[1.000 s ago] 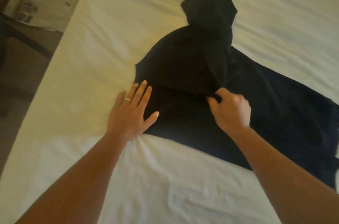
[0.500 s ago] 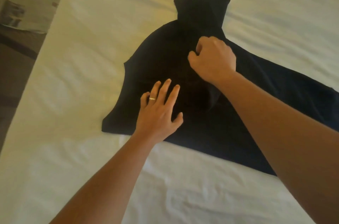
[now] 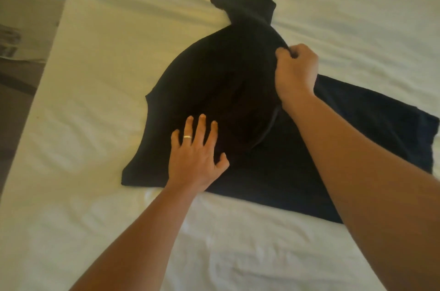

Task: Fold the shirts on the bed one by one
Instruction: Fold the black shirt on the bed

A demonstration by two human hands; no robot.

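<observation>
A black long-sleeved shirt (image 3: 209, 81) lies spread across the white bed (image 3: 107, 57). One sleeve runs off toward the top of the view and the body stretches to the right. My left hand (image 3: 195, 150) presses flat on the shirt's near part, fingers spread, a ring on one finger. Farther back, my right hand (image 3: 295, 69) pinches a fold of the black fabric at the shirt's far right shoulder, with the fingers curled tight round it.
The bed's left edge (image 3: 35, 109) runs diagonally down the left side, with dark floor (image 3: 16, 90) beyond it. A patterned cloth or rug (image 3: 26, 5) shows at the upper left. Rumpled white sheet (image 3: 238, 243) covers the near part of the bed.
My right hand has carried the pinched fabric away from me and to the right, over the shirt. My left hand has slid onto the shirt and stays pressed there.
</observation>
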